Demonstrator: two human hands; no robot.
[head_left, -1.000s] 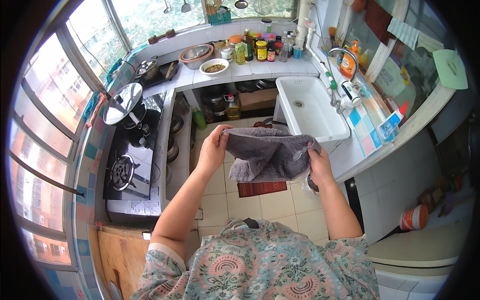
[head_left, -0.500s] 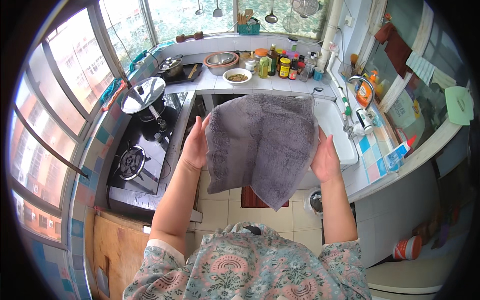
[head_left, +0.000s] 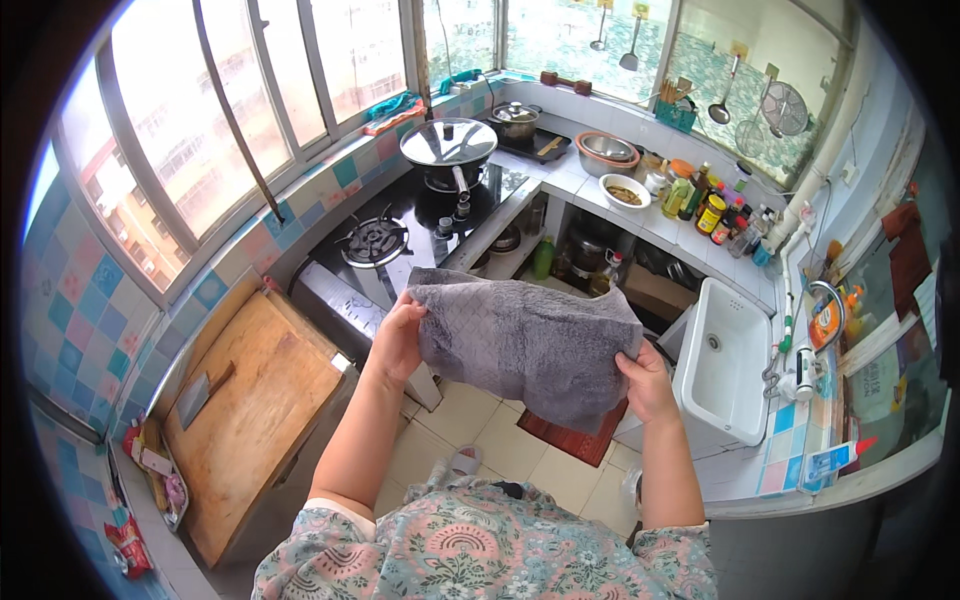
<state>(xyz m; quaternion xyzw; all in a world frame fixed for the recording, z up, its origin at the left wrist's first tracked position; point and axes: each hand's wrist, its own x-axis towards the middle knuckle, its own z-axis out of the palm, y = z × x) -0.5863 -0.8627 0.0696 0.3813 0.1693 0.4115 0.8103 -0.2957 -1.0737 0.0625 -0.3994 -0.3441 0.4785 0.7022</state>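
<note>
A grey towel point(head_left: 525, 345) is stretched in the air before me, its plush face showing and its lower edge sagging. My left hand point(head_left: 400, 338) grips its left end, thumb on top. At the right end my right hand point(head_left: 646, 378) pinches the edge, fingers partly behind the cloth. Beyond the towel stands the black gas stove point(head_left: 420, 225) with a bare burner point(head_left: 375, 238) and a lidded wok point(head_left: 448, 150). To the right of the towel is the white sink point(head_left: 735, 360).
At the left lies a wooden board point(head_left: 265, 420) with a cleaver point(head_left: 200, 398) on it. Along the far counter stand a bowl of food point(head_left: 625, 192), stacked basins point(head_left: 607, 152) and several bottles point(head_left: 712, 212). A faucet point(head_left: 830, 300) rises beside the sink. A red mat point(head_left: 575, 432) covers part of the tiled floor.
My view has turned left, bringing the wooden board and cleaver into sight. The towel now hangs shorter and wider, pulled taut between my hands, and my fingers have closed on its ends.
</note>
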